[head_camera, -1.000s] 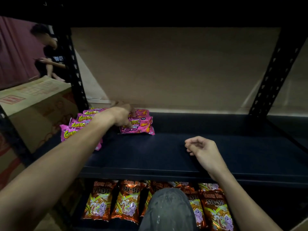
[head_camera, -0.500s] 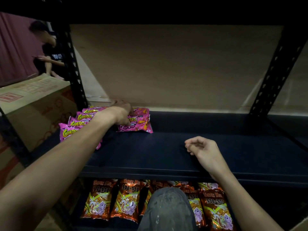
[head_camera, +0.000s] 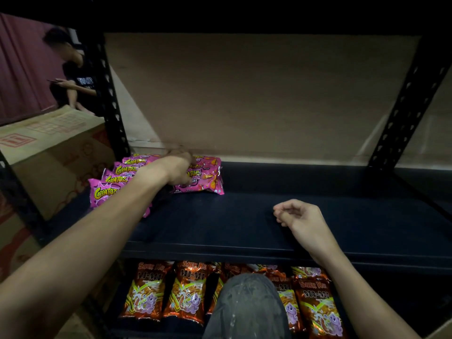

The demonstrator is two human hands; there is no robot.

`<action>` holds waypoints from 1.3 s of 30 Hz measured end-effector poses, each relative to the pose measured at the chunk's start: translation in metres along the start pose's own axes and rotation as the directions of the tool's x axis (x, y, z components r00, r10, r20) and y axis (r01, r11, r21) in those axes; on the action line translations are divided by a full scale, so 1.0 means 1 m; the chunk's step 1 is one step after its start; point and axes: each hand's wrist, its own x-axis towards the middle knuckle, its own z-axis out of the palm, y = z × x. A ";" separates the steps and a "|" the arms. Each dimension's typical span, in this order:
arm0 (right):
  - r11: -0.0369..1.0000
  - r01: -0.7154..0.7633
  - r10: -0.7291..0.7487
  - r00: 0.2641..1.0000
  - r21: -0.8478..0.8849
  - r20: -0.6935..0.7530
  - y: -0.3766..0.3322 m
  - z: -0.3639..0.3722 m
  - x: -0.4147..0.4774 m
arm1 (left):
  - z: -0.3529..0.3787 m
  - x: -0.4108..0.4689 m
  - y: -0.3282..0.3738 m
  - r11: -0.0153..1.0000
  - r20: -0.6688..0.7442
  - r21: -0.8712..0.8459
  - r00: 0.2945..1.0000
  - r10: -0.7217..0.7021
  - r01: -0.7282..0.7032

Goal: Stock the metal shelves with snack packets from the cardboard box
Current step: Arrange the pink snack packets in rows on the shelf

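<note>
A closed cardboard box [head_camera: 56,152] stands outside the rack, well to the left of the left hand [head_camera: 179,167]. Between the box and that hand, a row of pink packets [head_camera: 110,189] lies overlapping on the dark shelf [head_camera: 244,226], partly hidden under the forearm. The left hand reaches to the back of the shelf, knuckles up, its fingers curled down over the left end of a single pink packet [head_camera: 209,177], which lies flat just to the hand's right; the hand is blurred, so the exact finger hold cannot be made out. Well to the right and nearer the front edge, the right hand [head_camera: 300,216] rests on the bare shelf, fingers loosely curled and holding nothing. Below both hands, on the lower level, orange packets [head_camera: 186,294] stand side by side behind the person's knee [head_camera: 247,307].
</note>
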 end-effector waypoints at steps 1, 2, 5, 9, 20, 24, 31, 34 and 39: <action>1.000 -0.003 0.003 1.000 -0.004 0.001 0.000 0.000 0.000 | -0.001 -0.001 0.001 1.000 -0.008 -0.019 1.000 0.003 -0.003; 1.000 -0.007 0.007 1.000 -0.008 0.003 -0.001 0.000 0.000 | -0.001 -0.003 0.001 0.999 -0.014 -0.044 1.000 0.008 -0.009; 1.000 -0.007 0.007 1.000 -0.024 0.011 -0.003 -0.001 -0.002 | -0.002 -0.014 0.011 0.995 -0.044 -0.096 0.999 0.021 -0.025; 0.998 0.002 -0.001 1.000 -0.070 0.010 -0.008 -0.007 -0.010 | 0.003 -0.041 0.045 0.978 -0.158 -0.148 0.980 0.122 -0.146; 0.990 -0.022 -0.005 0.981 -0.141 -0.193 0.012 -0.095 -0.108 | 0.059 -0.112 0.212 0.627 -0.192 -0.552 0.816 0.546 -0.550; 0.962 -0.130 0.053 0.952 -0.239 -0.303 0.035 -0.142 -0.166 | 0.086 -0.134 0.283 0.485 -0.148 -0.623 0.702 0.697 -0.613; 0.808 -0.475 0.301 0.841 -0.349 -0.449 0.103 -0.215 -0.273 | 0.164 -0.175 0.389 0.400 0.092 -0.686 0.474 0.876 -0.607; 0.697 -0.608 0.414 0.775 -0.381 -0.478 0.140 -0.246 -0.316 | 0.195 -0.192 0.428 0.452 0.244 -0.663 0.398 0.884 -0.597; 0.395 -0.816 0.682 0.568 -0.422 -0.461 0.202 -0.283 -0.357 | 0.238 -0.199 0.472 0.552 0.482 -0.565 0.298 0.824 -0.613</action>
